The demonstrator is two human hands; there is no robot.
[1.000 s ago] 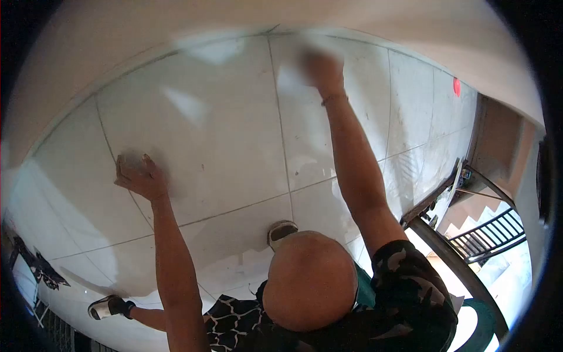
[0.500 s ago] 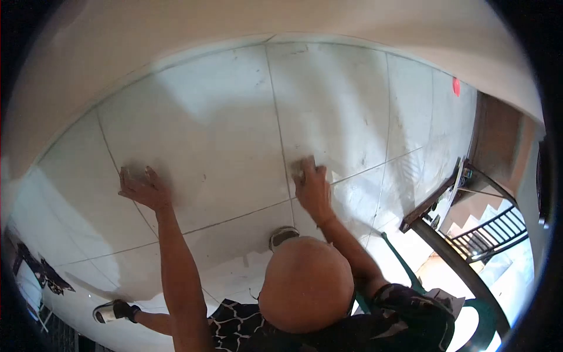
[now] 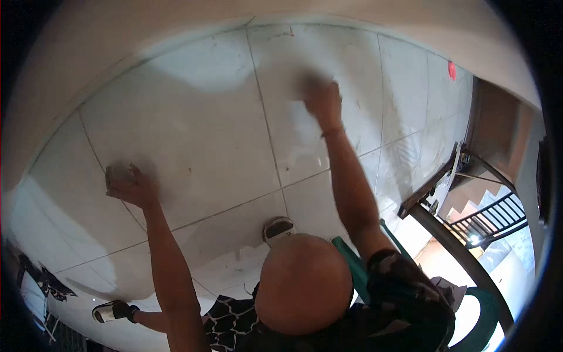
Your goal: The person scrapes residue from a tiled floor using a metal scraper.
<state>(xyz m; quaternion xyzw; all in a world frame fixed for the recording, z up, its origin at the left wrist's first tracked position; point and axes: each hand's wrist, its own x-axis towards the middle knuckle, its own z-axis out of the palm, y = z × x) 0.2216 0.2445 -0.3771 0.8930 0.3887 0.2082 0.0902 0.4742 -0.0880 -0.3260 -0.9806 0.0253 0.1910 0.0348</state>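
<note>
My right hand (image 3: 324,104) is over the pale tiled floor (image 3: 217,135), toward the far wall. Its fingers look curled downward around a dark, blurred shape that I cannot make out. On the left, my left hand (image 3: 132,188) is at the tiles near a grout line, thumb and fingers spread apart. A grey shadow lies between those fingers, and I see nothing clearly held there. My bare knee (image 3: 305,284) is bent between my arms, with a dark and white shoe (image 3: 278,227) just beyond it.
A beige wall (image 3: 176,29) curves along the far edge of the floor. Near it on the right lies a small red object (image 3: 451,71). Green plastic chair parts (image 3: 484,320) show at lower right, beside a dark curved frame (image 3: 463,249). My other shoe (image 3: 105,312) is at lower left.
My right hand has moved forward across the tiles, away from my knee, and is now blurred. Shiny, wet-looking marks show where it was. My left hand keeps about the same place on the floor.
</note>
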